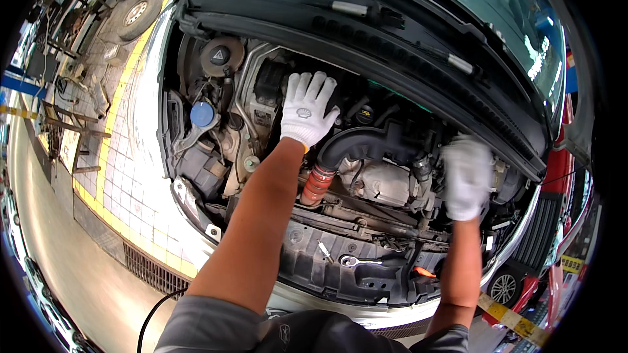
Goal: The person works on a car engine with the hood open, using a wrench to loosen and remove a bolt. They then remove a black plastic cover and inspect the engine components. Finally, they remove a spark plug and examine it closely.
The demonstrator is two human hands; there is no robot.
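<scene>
In the open engine bay, my left hand (307, 108), in a white knit glove, lies palm down with fingers outstretched beside the black curved intake duct (353, 140). The duct joins a red-orange ribbed hose (315, 187). My right hand (466, 173), also gloved, is motion-blurred near metal clamps and hoses (422, 170) at the bay's right side; its fingers and anything in them cannot be made out. A chrome ratchet (348, 261), a small pale cylindrical piece (324, 250) and an orange-handled tool (425, 271) lie on the front panel.
A blue reservoir cap (202, 113) sits at the bay's left. The windscreen (497, 13) is above. A loose wheel (140, 13) and metal stands (72, 137) are on the left floor. A red car (556, 170) stands at the right.
</scene>
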